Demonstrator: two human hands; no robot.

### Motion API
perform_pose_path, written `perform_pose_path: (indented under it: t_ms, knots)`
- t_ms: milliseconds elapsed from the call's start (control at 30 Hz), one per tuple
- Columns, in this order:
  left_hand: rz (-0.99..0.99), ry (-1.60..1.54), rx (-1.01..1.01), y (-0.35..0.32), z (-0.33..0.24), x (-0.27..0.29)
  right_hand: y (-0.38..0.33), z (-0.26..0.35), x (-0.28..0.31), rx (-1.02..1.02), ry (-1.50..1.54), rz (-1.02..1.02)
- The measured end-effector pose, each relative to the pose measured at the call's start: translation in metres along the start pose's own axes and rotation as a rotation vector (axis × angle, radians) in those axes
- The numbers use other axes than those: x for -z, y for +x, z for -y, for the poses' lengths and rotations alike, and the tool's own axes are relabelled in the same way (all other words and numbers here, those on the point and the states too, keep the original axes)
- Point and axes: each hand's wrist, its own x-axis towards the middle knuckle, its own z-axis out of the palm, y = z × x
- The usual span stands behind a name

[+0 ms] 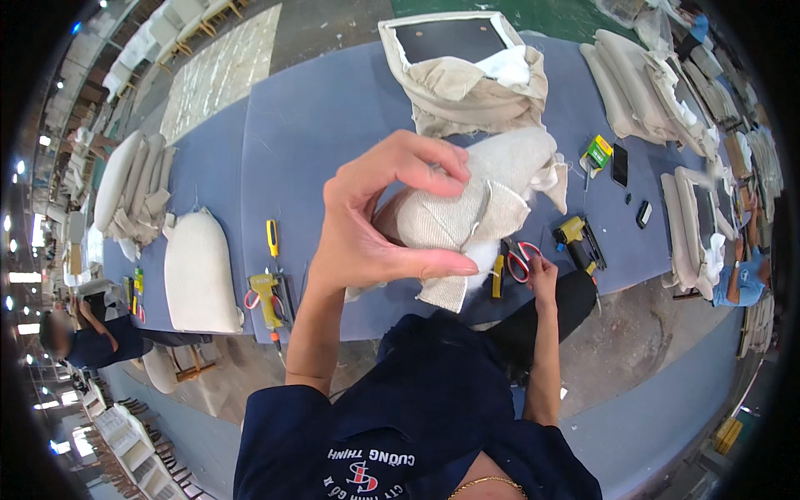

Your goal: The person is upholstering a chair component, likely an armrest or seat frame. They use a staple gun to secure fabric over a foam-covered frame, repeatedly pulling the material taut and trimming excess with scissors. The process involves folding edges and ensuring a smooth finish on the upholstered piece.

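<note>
Curving in front of a pale padded piece [500,204], the left hand [392,208] keeps its thumb and its fingers wide apart, and the fabric is seen in the space between them. Whether this hand presses on the cloth, I cannot tell. The padded piece is over the middle of the bench [317,117], just before the person's body, and its cover shows loose, folded edges with some white filling below. The right hand [544,279] is lower and to the right; it is closed on the red handles of the scissors [517,257], beside a yellow and black tool [497,277].

Behind the padded piece, an upholstered frame [462,104] with a dark panel lies on the bench. To the right are a yellow and black air gun [573,232], a green and yellow box [597,153] and a black phone [619,165]. On the left side, a second air gun [267,302] lies below a yellow screwdriver [272,237], and near them rests a rounded white cushion [202,275]. A stack of pale cushions [133,183] is at the far left, and another stack [625,87] is at the upper right. At the left edge, a co-worker [96,337] in dark clothes is near the bench.
</note>
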Motion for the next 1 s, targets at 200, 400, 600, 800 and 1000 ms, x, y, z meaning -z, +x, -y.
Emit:
perform_pose_path:
  t_ms: [200,400,600,800,1000]
  knots:
    - [0.024,-0.082,-0.029,0.01,-0.006,0.008,0.027,-0.033,0.005,-0.027,-0.089,0.028]
    - [0.035,-0.011,-0.079,0.026,0.005,0.024,0.035,-0.043,0.012,0.025,0.027,-0.024]
    - [-0.016,-0.035,-0.068,0.025,0.002,0.043,0.048,-0.053,0.021,0.014,-0.125,-0.011]
    - [-0.16,-0.026,-0.039,0.014,0.009,0.066,0.028,-0.044,0.006,0.454,-0.791,-0.378]
    - [-0.358,0.218,0.146,-0.019,-0.004,0.074,-0.005,0.081,-0.05,0.817,-0.346,-0.072]
